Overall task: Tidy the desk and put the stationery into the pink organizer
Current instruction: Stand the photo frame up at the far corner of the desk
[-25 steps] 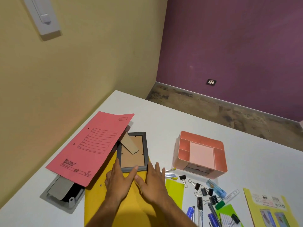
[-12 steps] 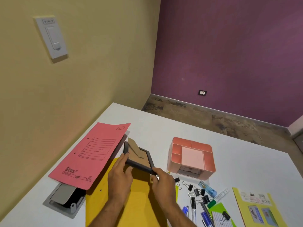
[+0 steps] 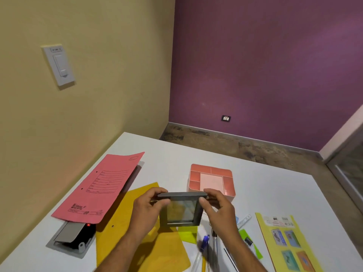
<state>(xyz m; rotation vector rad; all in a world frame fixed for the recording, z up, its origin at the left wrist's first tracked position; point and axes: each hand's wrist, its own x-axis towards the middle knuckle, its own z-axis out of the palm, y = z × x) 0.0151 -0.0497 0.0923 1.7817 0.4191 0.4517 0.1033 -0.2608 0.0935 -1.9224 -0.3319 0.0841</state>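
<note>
Hands: left hand (image 3: 146,208) and right hand (image 3: 220,209) gripped the picture frame (image 3: 180,210) by its top corners.
Room: bare surface (image 3: 275,185) lay beyond the pink organizer (image 3: 212,180).
Change: the frame, earlier flat, was raised upright.

Pens (image 3: 206,250) blurred, cut off at bottom edge; organizer (image 3: 212,180) near wall hidden behind frame (image 3: 181,211).

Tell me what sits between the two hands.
In the head view, a small grey picture frame sits between the left hand and the right hand, held up above the desk by both.

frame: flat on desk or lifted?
Lifted. Both hands, left and right, hold the frame by its top corners, glass facing the camera, above the yellow folder.
</note>
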